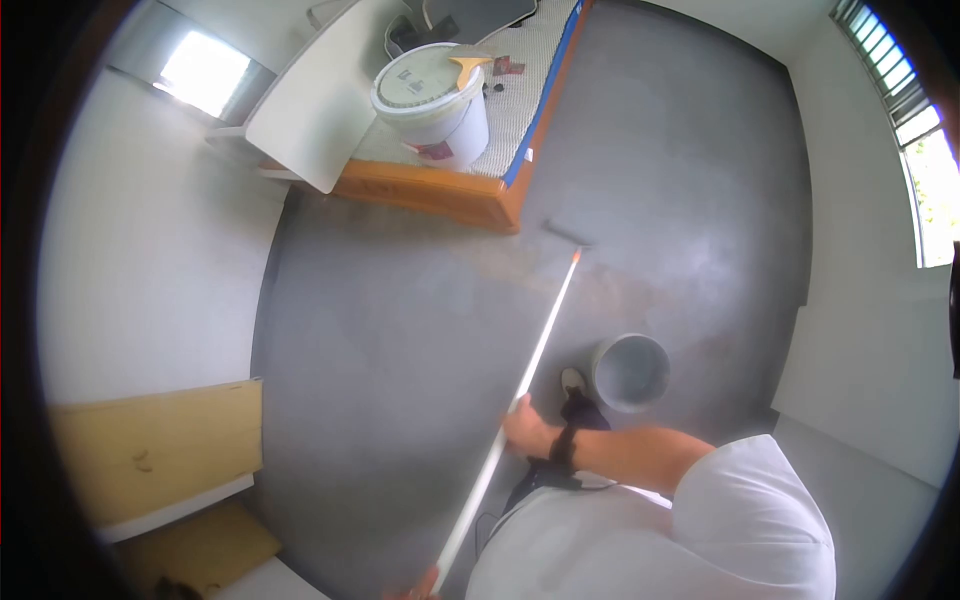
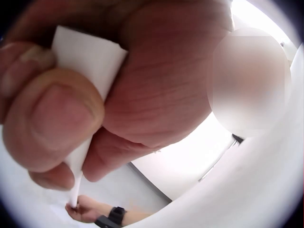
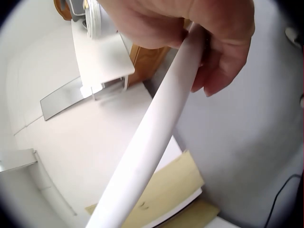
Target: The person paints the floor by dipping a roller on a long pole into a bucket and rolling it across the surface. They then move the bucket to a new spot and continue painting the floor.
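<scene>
A long white pole [image 1: 487,470] runs from the lower edge of the head view up to an orange tip and a blurred, thin roller head [image 1: 567,235] over the grey floor. My right hand [image 1: 530,430] grips the pole about midway; in the right wrist view the right hand [image 3: 209,33] has its fingers curled round the pole [image 3: 147,133]. My left hand [image 1: 420,585] is at the pole's lower end, mostly cut off by the frame. The left wrist view shows the left hand [image 2: 142,80] wrapped round the pole's end [image 2: 88,54].
A grey bucket [image 1: 631,373] stands on the floor beside a shoe [image 1: 573,381]. Ahead, a wooden bed frame [image 1: 430,190] bears a large lidded white bucket [image 1: 440,125] with a brush [image 1: 467,70] on its lid. Wooden panels [image 1: 160,450] lie at the left wall.
</scene>
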Action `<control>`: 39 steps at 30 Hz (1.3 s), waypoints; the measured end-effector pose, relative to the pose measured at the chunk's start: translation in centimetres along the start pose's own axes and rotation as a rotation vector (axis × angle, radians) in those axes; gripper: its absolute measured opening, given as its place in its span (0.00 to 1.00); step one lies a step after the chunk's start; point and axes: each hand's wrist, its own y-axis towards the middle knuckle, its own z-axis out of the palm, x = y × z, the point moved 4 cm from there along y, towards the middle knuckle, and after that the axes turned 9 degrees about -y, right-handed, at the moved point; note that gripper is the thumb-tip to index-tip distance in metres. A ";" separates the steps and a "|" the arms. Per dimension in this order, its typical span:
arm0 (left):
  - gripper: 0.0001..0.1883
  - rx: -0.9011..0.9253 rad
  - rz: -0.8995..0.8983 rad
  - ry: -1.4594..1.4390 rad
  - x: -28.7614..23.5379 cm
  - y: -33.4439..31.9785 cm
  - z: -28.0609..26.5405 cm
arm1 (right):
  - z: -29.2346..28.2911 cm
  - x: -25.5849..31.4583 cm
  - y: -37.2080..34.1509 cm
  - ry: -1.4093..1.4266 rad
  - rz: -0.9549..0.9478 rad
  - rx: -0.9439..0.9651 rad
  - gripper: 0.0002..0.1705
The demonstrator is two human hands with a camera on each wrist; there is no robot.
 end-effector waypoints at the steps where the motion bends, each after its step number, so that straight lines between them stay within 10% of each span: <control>1: 0.21 -0.033 -0.030 0.031 0.2 -1.4 -0.2 | 0.7 0.0 -1.2 -0.045 -0.023 0.025 0.38; 6: 0.22 0.140 -0.478 -0.142 -0.9 0.5 -0.2 | -3.5 5.2 -7.1 -0.166 0.032 -0.044 0.41; 10: 0.22 -0.034 0.027 0.010 -3.1 7.8 1.4 | -9.3 6.8 -0.7 -0.128 -0.093 -0.201 0.29; 18: 0.23 -0.100 0.229 -0.043 -5.6 15.8 3.8 | -17.6 11.3 5.9 0.362 -0.173 -0.172 0.11; 23: 0.21 0.085 -0.046 0.047 -3.4 10.7 4.0 | -13.9 6.9 1.5 -0.991 -0.761 -0.243 0.11; 26: 0.20 -0.002 0.210 0.037 1.2 3.3 4.9 | -10.0 0.6 -0.1 -1.011 -0.652 -0.061 0.14; 28: 0.20 0.008 0.241 0.087 0.9 0.1 3.9 | -7.7 -0.5 -3.4 -0.971 -0.742 0.058 0.16; 30: 0.21 0.034 -0.205 -0.168 -1.0 -2.0 2.1 | -6.2 0.0 -5.4 -0.997 -0.778 0.113 0.17; 34: 0.22 0.011 -0.093 -0.123 0.4 -1.2 1.5 | -6.1 0.0 -4.0 -0.275 -0.619 0.239 0.19; 39: 0.19 -0.075 -0.008 -0.023 -2.4 6.2 4.6 | -12.5 3.2 1.9 -0.058 -0.470 0.021 0.12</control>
